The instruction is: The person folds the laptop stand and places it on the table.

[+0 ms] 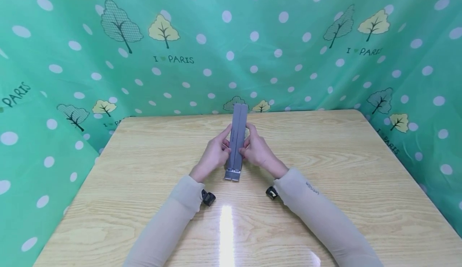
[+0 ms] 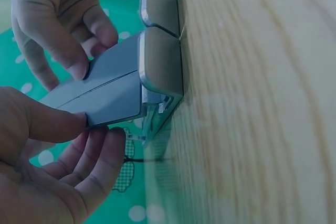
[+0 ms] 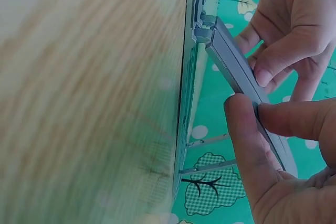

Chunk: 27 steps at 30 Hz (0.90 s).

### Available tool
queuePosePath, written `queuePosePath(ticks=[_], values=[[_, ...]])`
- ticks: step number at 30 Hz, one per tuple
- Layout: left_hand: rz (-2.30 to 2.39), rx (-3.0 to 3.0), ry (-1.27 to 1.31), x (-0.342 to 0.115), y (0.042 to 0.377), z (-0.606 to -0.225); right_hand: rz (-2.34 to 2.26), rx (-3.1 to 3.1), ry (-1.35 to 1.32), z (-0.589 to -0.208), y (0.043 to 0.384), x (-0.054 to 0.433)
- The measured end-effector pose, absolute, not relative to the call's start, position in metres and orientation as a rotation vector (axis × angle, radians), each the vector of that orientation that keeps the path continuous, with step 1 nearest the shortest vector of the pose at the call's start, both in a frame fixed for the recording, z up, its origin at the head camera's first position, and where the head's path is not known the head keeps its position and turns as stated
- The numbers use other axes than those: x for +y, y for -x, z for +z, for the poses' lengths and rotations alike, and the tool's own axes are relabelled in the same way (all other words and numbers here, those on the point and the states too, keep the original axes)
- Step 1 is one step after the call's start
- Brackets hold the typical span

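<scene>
A grey metal folding laptop stand [image 1: 238, 134], its two long bars side by side, lies lengthwise away from me on the table. My left hand [image 1: 213, 153] pinches its left edge between thumb and fingers, and my right hand [image 1: 258, 150] pinches the right edge opposite. Two upturned lips [image 2: 163, 56] at the stand's near end sit against the tabletop in the left wrist view. In the right wrist view the upper bars [image 3: 236, 61] slant up from a hinge, apart from the base [image 3: 190, 87]. Thin struts [image 3: 210, 166] show beneath them.
The stand rests on a light wood-grain table [image 1: 325, 158]. A green dotted cloth [image 1: 231, 38] hangs behind the table and along its sides. Small black wrist cameras [image 1: 208, 198] sit at both sleeve cuffs. Bright light reflects off the tabletop near me.
</scene>
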<state>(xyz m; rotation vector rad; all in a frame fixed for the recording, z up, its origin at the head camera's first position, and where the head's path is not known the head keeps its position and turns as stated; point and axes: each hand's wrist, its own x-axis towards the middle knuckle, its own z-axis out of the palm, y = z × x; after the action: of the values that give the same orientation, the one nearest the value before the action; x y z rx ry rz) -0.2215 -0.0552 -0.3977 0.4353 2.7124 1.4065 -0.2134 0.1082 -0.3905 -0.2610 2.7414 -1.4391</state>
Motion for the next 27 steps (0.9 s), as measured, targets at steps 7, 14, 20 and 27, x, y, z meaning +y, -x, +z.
queuePosePath(ticks=[7,14,20,27], values=[[1.351,2.709,-0.484,-0.060,0.221,-0.395,-1.374,2.746,0.259,-0.384,0.219,0.118],[1.153,2.714,-0.536,-0.068,0.210,-0.391,-1.394,2.762,0.424,-0.377,0.240,0.149],[0.862,2.768,-0.590,-0.079,0.190,-0.388,-1.270,2.739,0.751,-0.365,0.263,0.164],[0.676,2.835,-0.666,-0.082,0.178,-0.392,-1.071,2.800,0.813,-0.354,0.281,0.167]])
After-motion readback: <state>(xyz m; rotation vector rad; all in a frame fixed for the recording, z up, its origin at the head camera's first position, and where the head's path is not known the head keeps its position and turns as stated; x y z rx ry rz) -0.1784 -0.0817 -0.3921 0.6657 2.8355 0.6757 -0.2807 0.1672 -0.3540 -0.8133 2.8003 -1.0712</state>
